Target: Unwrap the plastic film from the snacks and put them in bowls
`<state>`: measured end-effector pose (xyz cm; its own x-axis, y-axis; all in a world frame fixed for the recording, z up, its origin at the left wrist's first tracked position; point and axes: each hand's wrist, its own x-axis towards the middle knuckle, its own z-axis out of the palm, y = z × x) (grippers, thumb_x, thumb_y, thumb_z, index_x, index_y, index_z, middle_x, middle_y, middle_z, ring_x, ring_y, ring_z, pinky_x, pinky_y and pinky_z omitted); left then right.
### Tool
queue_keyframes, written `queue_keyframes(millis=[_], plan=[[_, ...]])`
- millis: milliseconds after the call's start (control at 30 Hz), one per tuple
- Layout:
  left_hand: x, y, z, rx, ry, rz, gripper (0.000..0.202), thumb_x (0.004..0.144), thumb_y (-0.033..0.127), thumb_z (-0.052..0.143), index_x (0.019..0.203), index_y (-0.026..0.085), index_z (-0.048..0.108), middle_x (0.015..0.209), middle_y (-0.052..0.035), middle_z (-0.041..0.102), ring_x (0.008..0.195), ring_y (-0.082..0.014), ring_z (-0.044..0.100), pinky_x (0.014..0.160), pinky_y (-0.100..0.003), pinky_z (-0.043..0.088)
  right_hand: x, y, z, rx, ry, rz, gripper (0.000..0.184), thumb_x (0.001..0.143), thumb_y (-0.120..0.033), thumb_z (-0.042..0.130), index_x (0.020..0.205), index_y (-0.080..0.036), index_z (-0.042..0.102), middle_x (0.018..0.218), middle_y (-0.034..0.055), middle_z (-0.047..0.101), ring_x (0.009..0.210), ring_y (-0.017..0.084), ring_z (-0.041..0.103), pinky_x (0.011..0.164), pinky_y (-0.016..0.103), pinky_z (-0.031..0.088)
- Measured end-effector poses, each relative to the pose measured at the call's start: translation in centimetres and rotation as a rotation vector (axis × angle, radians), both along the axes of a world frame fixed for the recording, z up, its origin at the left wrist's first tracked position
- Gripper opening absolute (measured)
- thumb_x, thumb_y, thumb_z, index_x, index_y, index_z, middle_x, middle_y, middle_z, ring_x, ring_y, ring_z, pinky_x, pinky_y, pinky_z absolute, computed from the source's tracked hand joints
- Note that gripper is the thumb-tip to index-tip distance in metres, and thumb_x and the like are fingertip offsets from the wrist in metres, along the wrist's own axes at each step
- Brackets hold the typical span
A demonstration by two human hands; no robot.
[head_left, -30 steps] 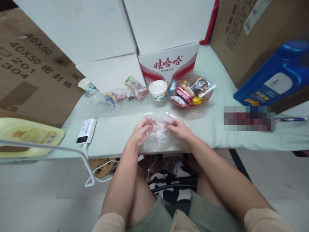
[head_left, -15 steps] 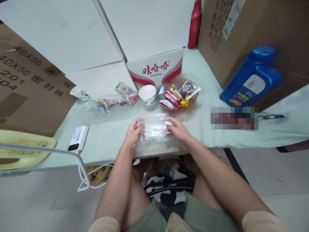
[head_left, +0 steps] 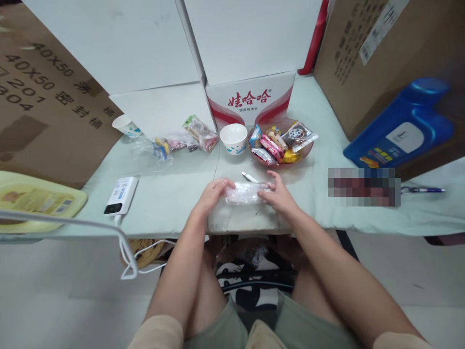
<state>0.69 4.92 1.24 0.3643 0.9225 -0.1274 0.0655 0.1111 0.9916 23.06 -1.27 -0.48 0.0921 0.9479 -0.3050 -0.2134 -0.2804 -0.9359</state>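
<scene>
Between my hands is a clear plastic bag (head_left: 244, 193), folded into a narrow bundle just above the table's front edge. My left hand (head_left: 213, 195) grips its left end, thumb and fingers closed on the plastic. At the other end my right hand (head_left: 279, 195) pinches the bundle, with the index finger raised off it. Just beyond the bundle lies a thin white pen-like object (head_left: 249, 177), partly hidden by the plastic. Farther back stand a white paper cup (head_left: 234, 139) and a reddish bowl (head_left: 281, 165) heaped with wrapped snacks.
Left of the cup lie bagged snacks (head_left: 199, 133) and a tipped paper cup (head_left: 125, 125). A white power bank (head_left: 121, 195) with a cable and a yellow bottle (head_left: 43, 201) are at left. A blue bottle (head_left: 399, 126) and a pen (head_left: 423, 190) are at right.
The plastic bag, spread out wider before, is now a narrower bundle. My right index finger has lifted, and the white pen-like object shows behind the bag. The view has shifted slightly.
</scene>
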Motion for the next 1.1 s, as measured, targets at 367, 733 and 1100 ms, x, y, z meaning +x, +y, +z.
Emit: queue_keyframes(millis=[367, 733, 1100], plan=[[-1.0, 0.5, 0.2, 0.040, -0.179, 0.035, 0.074, 0.059, 0.025, 0.088, 0.123, 0.026, 0.050, 0.099, -0.0016, 0.070, 0.075, -0.0112, 0.065, 0.069, -0.023, 0.049, -0.6, 0.1, 0.3, 0.135, -0.101, 0.064, 0.032, 0.062, -0.043, 0.076, 0.079, -0.020, 0.060, 0.072, -0.0013, 0.061, 0.067, 0.015, 0.054, 0.067, 0.029, 0.043], [3.2, -2.1, -1.1, 0.261, -0.057, -0.032, 0.071, 0.065, 0.056, 0.085, 0.123, 0.024, 0.058, 0.131, -0.0120, 0.064, 0.116, -0.0258, 0.064, 0.096, -0.037, 0.052, -2.3, -1.5, 1.6, 0.456, -0.038, 0.076, 0.022, 0.073, -0.039, 0.069, 0.086, -0.023, 0.061, 0.103, 0.0048, 0.072, 0.092, 0.022, 0.065, 0.085, 0.035, 0.049], [5.4, -2.5, 0.2, 0.156, 0.044, 0.270, 0.041, 0.078, 0.054, 0.073, 0.092, 0.016, 0.071, 0.086, -0.0027, 0.071, 0.079, -0.0158, 0.062, 0.077, -0.027, 0.048, -1.2, -1.6, 1.5, 0.095, 0.105, -0.133, 0.041, 0.068, -0.052, 0.072, 0.097, -0.026, 0.059, 0.099, 0.0023, 0.064, 0.088, 0.018, 0.062, 0.072, 0.031, 0.052]])
